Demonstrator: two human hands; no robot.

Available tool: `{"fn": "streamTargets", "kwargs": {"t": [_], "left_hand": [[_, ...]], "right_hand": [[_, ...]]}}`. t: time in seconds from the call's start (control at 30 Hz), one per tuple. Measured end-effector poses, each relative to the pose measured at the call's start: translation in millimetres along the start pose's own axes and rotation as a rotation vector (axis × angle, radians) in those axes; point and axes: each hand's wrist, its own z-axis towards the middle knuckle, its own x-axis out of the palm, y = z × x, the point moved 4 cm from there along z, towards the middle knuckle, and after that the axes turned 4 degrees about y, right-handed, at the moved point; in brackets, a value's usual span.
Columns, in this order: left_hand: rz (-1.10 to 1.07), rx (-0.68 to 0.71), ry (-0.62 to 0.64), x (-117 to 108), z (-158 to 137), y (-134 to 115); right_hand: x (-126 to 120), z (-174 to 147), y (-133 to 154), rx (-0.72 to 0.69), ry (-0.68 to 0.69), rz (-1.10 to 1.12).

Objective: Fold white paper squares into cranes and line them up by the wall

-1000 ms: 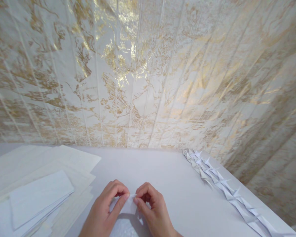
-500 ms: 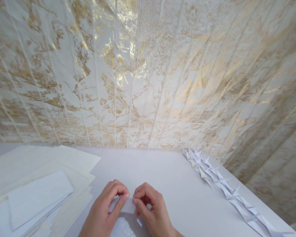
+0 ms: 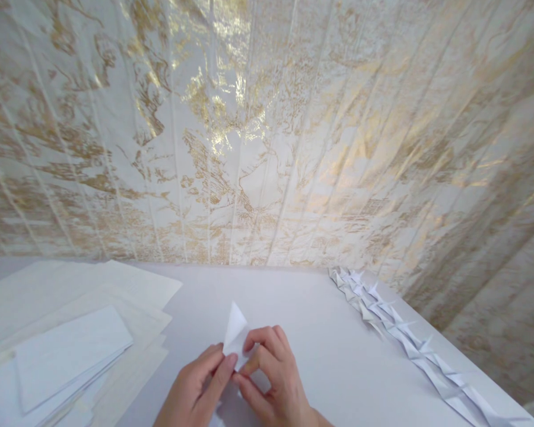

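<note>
Between my two hands, near the front of the white table, is a small piece of folded white paper (image 3: pixel 235 333), one pointed end standing up. My left hand (image 3: pixel 200 379) pinches its lower left edge between thumb and fingers. The fingers of my right hand (image 3: pixel 273 373) are closed on the paper's lower right side, thumb and forefinger meeting near its bottom corner. Part of the paper's lower portion is hidden behind my fingers.
On the left lie overlapping cream sheets (image 3: pixel 146 290) with a stack of smaller white paper (image 3: pixel 73 356) on top. Several folded white paper shapes (image 3: pixel 396 323) run in rows along the table's right edge. Behind the table (image 3: pixel 329 356) hangs a gold-patterned curtain (image 3: pixel 258 148).
The folded paper has been turned, so a pointed end now rises above my hands. My hands have shifted their pinch lower on it, the right fingers lifting along its side.
</note>
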Motion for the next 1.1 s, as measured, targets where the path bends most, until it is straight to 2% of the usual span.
{"fn": "streamTargets", "kwargs": {"t": [0.1,0.27,0.43,0.67,0.83,1.1], "left_hand": [[0.157,0.032,0.03,-4.7,5.6,7.3],[0.485,0.167,0.086,-8.0,9.8,18.7],[0.646,0.3,0.07,-7.8,8.5,19.9],[0.662,0.354,0.028,-5.6,4.9,17.4],[0.714,0.344,0.097,-3.5,5.0,15.5],[0.64,0.351,0.047,-3.7,3.1,10.3]], "right_hand": [[1.6,-0.2,2.2,0.0,0.057,-0.04],[-4.2,0.2,2.7,0.047,0.03,-0.129],[-2.3,0.5,2.9,0.07,0.059,-0.211],[-1.1,1.3,4.1,0.054,0.068,-0.244],[-2.4,3.5,3.8,0.074,0.084,-0.261],[-5.4,6.7,4.1,0.114,0.099,-0.19]]}}
